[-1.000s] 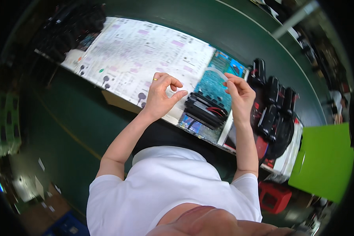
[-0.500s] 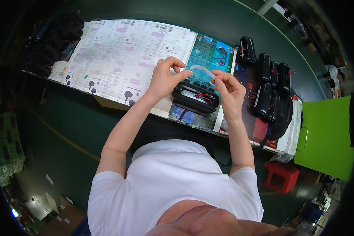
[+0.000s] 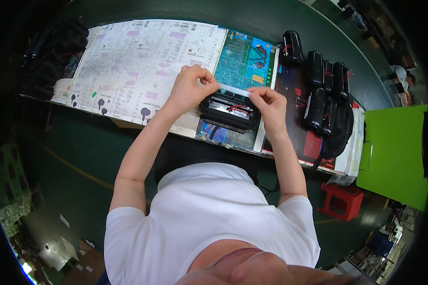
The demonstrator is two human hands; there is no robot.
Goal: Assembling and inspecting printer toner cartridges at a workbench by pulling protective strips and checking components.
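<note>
Between my two hands a short whitish strip (image 3: pixel 235 90), like a piece of tape, is stretched nearly straight. My left hand (image 3: pixel 191 89) pinches its left end, and my right hand (image 3: pixel 270 105) pinches its right end. Just below the strip a black elongated housing (image 3: pixel 228 113) lies on the bench, its open side facing up. Red wires (image 3: pixel 240 110) and a silvery inner part show inside it. The strip hangs over the far edge of this housing; whether it touches cannot be made out.
White printed sheets (image 3: pixel 128 61) cover the bench's left part. Several black housings (image 3: pixel 315 111) with red wires stand at the right, and more dark ones (image 3: pixel 52 61) at the far left. A bright green panel (image 3: pixel 394 152) and a red stool (image 3: pixel 341 202) are beyond the bench's right end.
The strip has gone from a loose upward arc to nearly straight. Both hands have shifted slightly left in the view and come down closer over the housing.
</note>
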